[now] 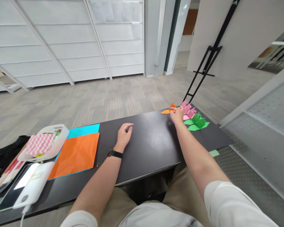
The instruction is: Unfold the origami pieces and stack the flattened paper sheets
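Note:
At the far right of the table, my right hand (177,115) reaches to an orange origami crane (166,111), its fingers closed at the crane's raised middle. Part of that folded paper is hidden behind the hand. Just right of it stand pink origami cranes (189,113), and closer to me green ones (198,121), all with pointed tips. My left hand (124,135) rests on the dark table (146,148) with a watch on the wrist. Its index finger is stretched out and the thumb is apart, holding nothing.
Left of my left hand lies orange paper (77,154) over blue paper (84,130). Beyond it are a white plastic basket (61,138) with a pink zigzag item, a white power bank (34,184) with a cable, and a phone (8,195). A black easel (201,74) stands behind the table.

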{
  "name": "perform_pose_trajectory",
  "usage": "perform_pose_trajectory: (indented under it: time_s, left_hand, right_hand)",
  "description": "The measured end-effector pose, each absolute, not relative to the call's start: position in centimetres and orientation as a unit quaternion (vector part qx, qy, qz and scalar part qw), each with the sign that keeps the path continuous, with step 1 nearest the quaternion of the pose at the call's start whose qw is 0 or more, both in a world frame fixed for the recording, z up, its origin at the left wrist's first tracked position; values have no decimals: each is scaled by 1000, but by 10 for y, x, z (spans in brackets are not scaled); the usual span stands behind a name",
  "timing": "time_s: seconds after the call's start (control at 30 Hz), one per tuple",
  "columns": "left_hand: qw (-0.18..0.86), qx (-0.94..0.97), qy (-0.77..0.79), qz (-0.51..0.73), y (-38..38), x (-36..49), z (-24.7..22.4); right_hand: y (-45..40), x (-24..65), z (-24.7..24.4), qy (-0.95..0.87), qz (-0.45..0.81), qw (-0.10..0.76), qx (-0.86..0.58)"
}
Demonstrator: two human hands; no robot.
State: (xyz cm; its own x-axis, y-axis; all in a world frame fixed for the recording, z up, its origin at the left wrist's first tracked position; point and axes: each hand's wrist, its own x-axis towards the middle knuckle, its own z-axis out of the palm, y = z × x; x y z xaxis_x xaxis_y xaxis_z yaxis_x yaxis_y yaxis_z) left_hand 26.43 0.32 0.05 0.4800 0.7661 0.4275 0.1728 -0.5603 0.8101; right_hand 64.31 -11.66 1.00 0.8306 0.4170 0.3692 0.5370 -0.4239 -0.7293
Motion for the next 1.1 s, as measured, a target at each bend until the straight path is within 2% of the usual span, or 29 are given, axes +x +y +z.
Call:
perform_pose_trajectory:
  time_s: [0.23,0.37,0.47,0.63,0.83,1.03,1.1]
  left_hand:
    - [439,698,347,446,13,252,-4]
    - [426,683,357,475,18,249,1]
    - [425,668,360,494,22,247,4]
    - [491,678,293,462,28,246,3]
    - [566,668,259,407,28,250,2]
    - [633,595,257,423,22,256,6]
    - [635,606,253,407,20,257,7]
  right_hand:
    - [-97,634,12,-348,-49,431,-831]
    - [-76,558,24,-447,-59,482,-751]
    - [-62,487,31,-548,-2,520,-655]
    - [-60,414,32,-617,56,553,-557]
    - [-76,404,27,-634,64,554,-535]
    - [-81,414,28,-561,56,637,-525]
    - [-80,419,29,-555,74,636,-531]
